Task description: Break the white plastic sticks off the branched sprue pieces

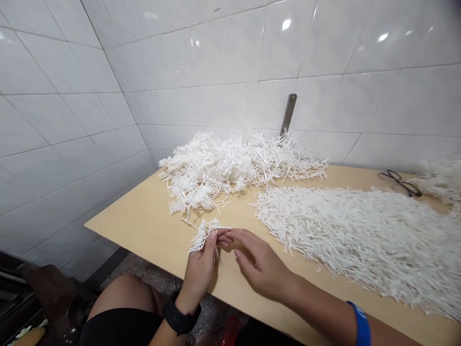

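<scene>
Low over the table's near edge, my left hand (202,266) is closed on a small bunch of white branched sprigs (200,238), pinched between thumb and fingers. The thin tips fan out to the left and hang below the fingers. My right hand (264,266) reaches in from the right, its bent fingers at the left fingertips and its thumb apart from them. I see nothing clearly held in it. A tangled heap of the same white sprigs (223,163) lies just beyond my hands. To the right spreads a wide, flat layer of short white pieces (353,235).
The pale wooden table (144,216) stands in a corner of tiled walls (230,62). A metal bracket (288,113) rises behind the heap. Eyeglasses (399,182) lie at the back right, beside another white pile (442,180). My knee (126,295) is below the front edge.
</scene>
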Action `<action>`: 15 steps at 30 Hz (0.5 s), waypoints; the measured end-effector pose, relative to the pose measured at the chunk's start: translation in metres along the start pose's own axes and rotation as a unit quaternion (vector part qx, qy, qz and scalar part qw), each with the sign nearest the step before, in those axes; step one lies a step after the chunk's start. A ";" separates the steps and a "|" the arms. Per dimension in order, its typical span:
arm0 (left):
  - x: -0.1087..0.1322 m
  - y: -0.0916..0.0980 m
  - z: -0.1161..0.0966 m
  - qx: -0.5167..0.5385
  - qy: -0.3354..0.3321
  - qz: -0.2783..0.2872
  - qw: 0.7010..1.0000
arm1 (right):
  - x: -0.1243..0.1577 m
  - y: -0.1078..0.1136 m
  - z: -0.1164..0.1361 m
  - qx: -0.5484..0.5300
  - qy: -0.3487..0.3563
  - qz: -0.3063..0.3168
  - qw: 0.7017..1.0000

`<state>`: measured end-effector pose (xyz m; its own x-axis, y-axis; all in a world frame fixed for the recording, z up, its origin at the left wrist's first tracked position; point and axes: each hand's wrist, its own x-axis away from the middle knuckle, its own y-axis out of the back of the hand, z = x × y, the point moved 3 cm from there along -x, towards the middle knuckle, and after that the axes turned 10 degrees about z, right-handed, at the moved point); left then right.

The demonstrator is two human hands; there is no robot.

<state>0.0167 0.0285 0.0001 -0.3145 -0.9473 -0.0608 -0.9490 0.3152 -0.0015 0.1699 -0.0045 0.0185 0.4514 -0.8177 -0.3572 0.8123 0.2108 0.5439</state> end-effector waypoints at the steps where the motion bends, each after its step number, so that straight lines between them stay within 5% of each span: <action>1: 0.000 0.000 -0.001 -0.007 -0.003 0.006 1.000 | 0.000 0.000 0.001 0.013 0.004 -0.006 1.000; 7: -0.001 0.003 -0.004 -0.024 0.012 -0.029 0.999 | 0.002 0.000 0.009 0.067 0.014 0.015 0.998; 12: 0.001 -0.002 -0.001 -0.008 0.071 -0.035 0.997 | 0.006 -0.025 0.003 0.213 0.081 0.082 0.970; 15: 0.004 -0.007 0.000 0.010 0.109 -0.047 0.993 | 0.008 -0.038 -0.005 0.234 0.105 0.072 0.964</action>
<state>0.0225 0.0224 -0.0003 -0.2239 -0.9617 0.1582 -0.9744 0.2241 -0.0171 0.1448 -0.0159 -0.0088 0.6515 -0.6612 -0.3720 0.5028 0.0092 0.8644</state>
